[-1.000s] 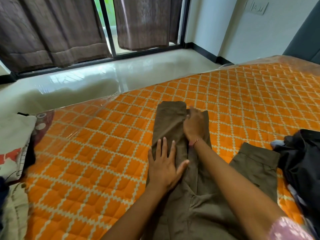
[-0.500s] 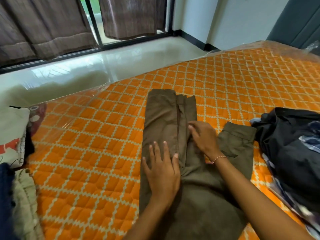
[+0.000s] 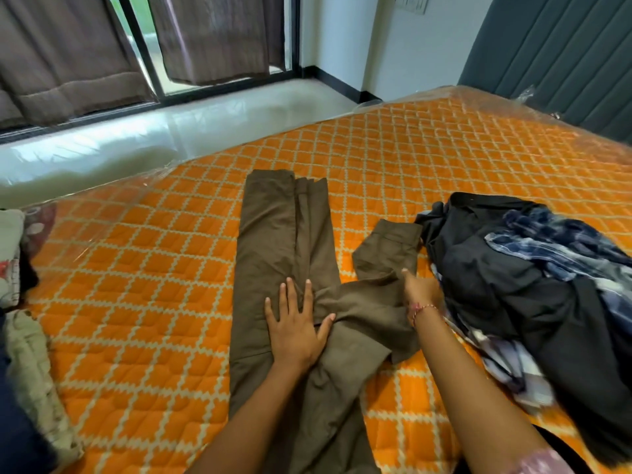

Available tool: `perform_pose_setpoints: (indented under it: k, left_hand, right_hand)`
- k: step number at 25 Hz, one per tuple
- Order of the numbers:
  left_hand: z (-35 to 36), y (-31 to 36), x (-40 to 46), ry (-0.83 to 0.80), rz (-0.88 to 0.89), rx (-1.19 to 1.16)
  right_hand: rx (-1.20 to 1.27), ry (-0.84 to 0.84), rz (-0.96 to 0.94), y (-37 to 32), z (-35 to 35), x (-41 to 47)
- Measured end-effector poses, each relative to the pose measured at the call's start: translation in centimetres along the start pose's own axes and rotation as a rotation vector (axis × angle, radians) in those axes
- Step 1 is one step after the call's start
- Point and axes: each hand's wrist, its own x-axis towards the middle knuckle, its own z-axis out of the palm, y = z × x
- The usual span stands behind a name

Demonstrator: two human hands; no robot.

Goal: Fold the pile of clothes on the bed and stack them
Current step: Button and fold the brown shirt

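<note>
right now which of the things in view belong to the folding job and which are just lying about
Part of the job:
brown trousers, pressed flat by the left hand
right hand, its grip on the trousers' loose part
dark pile of unfolded clothes
clothes at the left edge, state unclear
orange mattress

Just lying about:
curtains
grey headboard
</note>
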Motion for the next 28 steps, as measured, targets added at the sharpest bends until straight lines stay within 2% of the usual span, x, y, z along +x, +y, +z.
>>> perform_pose_setpoints:
  k: [2,4,7,9,12,14,15,16,18,20,22,23,25,26,28]
  left_hand:
    - [-0.1,-0.3,-0.3,0.001,0.01,-0.01]
    - [0.0,-0.4,-0.6,-0.026,0.02,-0.013]
    - [0.6,-0.8,-0.8,-0.022,0.035,0.011]
    - [1.1,-1.0,-0.9,-0.015,0.041,-0.001]
    - [0.4,-0.3,-0.1,0.129,0.086,-0.07]
    - [-2.0,1.9,2.3,0.201,0.194,-0.329]
    - [-4.2,3.6,4.0,0.209,0.226,-0.552]
    - [-6.8,5.4,5.5,0.138,0.206,-0.816]
    - [-11.6,8.3,8.2,-0.042,0.075,-1.296]
    - [-13.6,8.0,10.5,-0.154,-0.032,-1.754]
    - [-13.2,4.8,12.1,-0.251,-0.193,-2.087]
    - [-12.3,2.7,12.4,-0.282,-0.284,-2.188]
    - [-9.7,-1.5,12.3,-0.333,-0.493,-2.175]
    - [-8.3,-3.0,11.9,-0.367,-0.618,-2.081]
    - [-6.3,-4.3,11.3,-0.42,-0.773,-1.96]
  right_hand:
    - [0.257,-0.268,0.144,0.5,1.2,4.0]
    - [0.411,-0.394,0.171,0.5,2.5,8.3]
    - [0.563,-0.379,0.049,-6.7,-1.9,5.8]
    - [0.551,-0.278,-0.081,-10.9,-4.6,5.3]
    - [0.492,-0.317,-0.222,-13.8,-5.7,4.4]
    - [0.442,-0.353,-0.289,-14.6,-5.1,3.3]
    - [0.425,-0.365,-0.344,-15.1,-4.6,2.8]
    - [0.421,-0.377,-0.4,-15.7,-4.2,1.8]
    - [0.44,-0.4,-0.52,-17.7,-2.7,-0.7]
    - [0.36,-0.412,-0.626,-20.0,1.1,-3.2]
    - [0.235,-0.438,-0.67,-21.3,5.9,-5.7]
    - [0.168,-0.53,-0.649,-21.3,8.5,-6.9]
    - [-0.054,-0.718,-0.603,-20.2,13.3,-8.1]
    - [-0.169,-0.695,-0.66,-19.2,15.1,-8.1]
    - [-0.272,-0.467,-0.815,-16.7,16.4,-7.4]
